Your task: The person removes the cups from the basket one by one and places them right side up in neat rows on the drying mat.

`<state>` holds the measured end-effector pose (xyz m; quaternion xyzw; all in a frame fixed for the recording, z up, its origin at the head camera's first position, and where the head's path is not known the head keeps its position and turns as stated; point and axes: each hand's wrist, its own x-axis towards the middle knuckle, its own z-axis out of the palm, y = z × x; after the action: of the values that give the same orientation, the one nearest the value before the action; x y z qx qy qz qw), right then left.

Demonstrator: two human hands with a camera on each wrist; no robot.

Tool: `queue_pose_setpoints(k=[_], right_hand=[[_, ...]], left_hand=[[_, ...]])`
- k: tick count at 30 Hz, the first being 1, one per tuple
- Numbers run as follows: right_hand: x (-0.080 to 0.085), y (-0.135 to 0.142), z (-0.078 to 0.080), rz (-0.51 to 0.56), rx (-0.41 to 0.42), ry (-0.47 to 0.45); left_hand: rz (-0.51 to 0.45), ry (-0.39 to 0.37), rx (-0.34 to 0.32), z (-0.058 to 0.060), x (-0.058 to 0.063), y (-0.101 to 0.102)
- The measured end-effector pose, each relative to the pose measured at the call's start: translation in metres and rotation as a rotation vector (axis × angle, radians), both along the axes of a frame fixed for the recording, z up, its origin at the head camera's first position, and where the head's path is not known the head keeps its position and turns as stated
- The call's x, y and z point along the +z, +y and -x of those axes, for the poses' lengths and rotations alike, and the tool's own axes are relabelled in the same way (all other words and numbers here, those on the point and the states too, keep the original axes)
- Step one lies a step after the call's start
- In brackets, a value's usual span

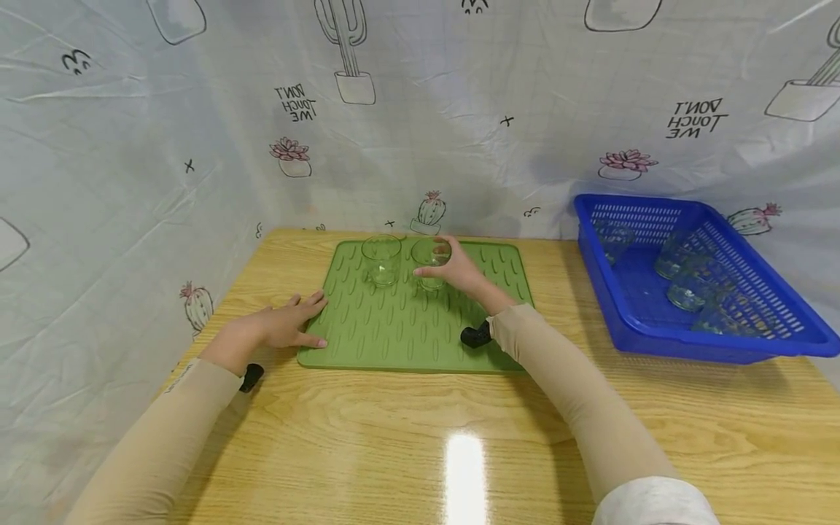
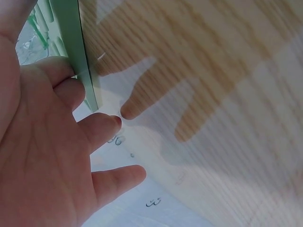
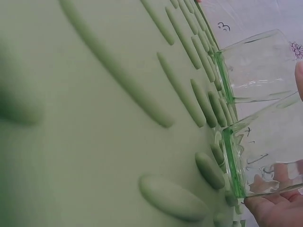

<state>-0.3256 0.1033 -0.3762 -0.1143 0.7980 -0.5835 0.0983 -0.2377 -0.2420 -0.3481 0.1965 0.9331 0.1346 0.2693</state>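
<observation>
On the green ribbed mat [image 1: 394, 335], two clear drinking glasses stand upright side by side near the far edge. My right hand [image 1: 461, 268] grips the right-hand glass [image 1: 429, 281] around its upper side, thumb in front and fingers behind. The right wrist view shows that glass's base [image 3: 235, 163] right at the mat's surface. The other glass [image 1: 382, 264] is just to its left and no hand is on it. My left hand [image 1: 284, 324] lies at the mat's left edge, fingers spread, with fingertips [image 2: 71, 92] touching the mat's rim.
A blue plastic basket [image 1: 630, 332] at the right holds several more clear glasses [image 1: 685, 292]. Beneath everything is a wood-grain table [image 1: 341, 437]. A white patterned sheet [image 1: 499, 168] hangs close behind and at the left of the table.
</observation>
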Motion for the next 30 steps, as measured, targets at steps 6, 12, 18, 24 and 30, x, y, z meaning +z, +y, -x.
queue_pose_setpoints(k=[6,12,18,24,30], right_hand=[[-0.0021,-0.0028,0.0003,0.003,0.007,-0.004],[-0.0027,-0.0032,-0.0008,0.04,0.003,-0.019],[-0.0009,-0.0034,0.0,0.04,-0.004,-0.015],[-0.0005,-0.0036,0.001,0.048,-0.02,0.009],[-0.0019,-0.0016,0.0008,0.053,-0.014,0.002]], left_hand=[[0.012,-0.002,0.003,0.0024,-0.0036,-0.0015],[0.016,0.0,0.001,0.0023,-0.0023,-0.0004],[0.014,0.003,0.002,0.0011,0.0004,0.001],[0.008,0.007,-0.001,-0.0002,0.0019,0.0013],[0.012,0.01,-0.005,-0.0004,0.0021,0.0015]])
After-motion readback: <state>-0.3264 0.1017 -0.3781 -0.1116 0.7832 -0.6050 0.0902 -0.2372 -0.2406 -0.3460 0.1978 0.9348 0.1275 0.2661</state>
